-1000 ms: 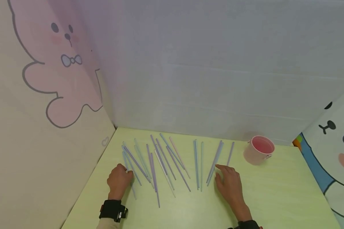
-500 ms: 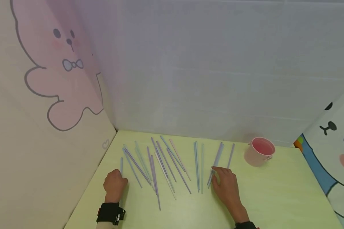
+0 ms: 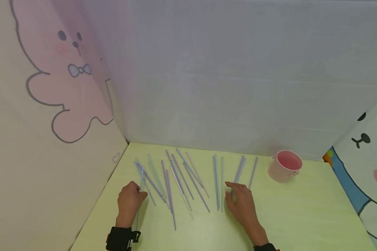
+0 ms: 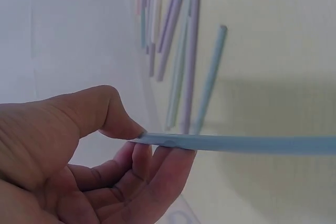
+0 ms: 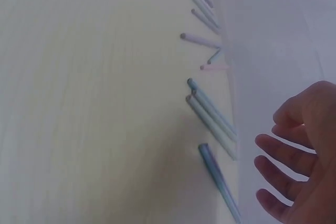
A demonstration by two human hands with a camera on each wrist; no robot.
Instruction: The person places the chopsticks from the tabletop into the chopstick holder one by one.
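In the left wrist view my left hand (image 4: pixel 105 156) pinches a pale blue straw (image 4: pixel 262 144) between thumb and fingers. The head view shows this hand (image 3: pixel 130 202) at the table's left side, the straw standing out past the fingers over others lying there. My right hand (image 3: pixel 243 205) hovers with loosely bent fingers and nothing in them. Beneath it a purple and a blue straw (image 3: pixel 239 169) lie side by side, partly hidden by the fingers. Just left of that hand lie two blue straws and a green straw (image 3: pixel 222 181).
Several purple, blue, green, white and pink straws (image 3: pixel 204 200) lie scattered across the yellow table (image 3: pixel 207 233), some crossing. A pink bucket (image 3: pixel 279 174) stands at the back right. A pale cloth wall (image 3: pixel 238 104) rises behind the table.
My left hand has lifted the blue straw from the table and turned it, first drawing back, then moving slightly right. My right hand has shifted left, off the pair of straws.
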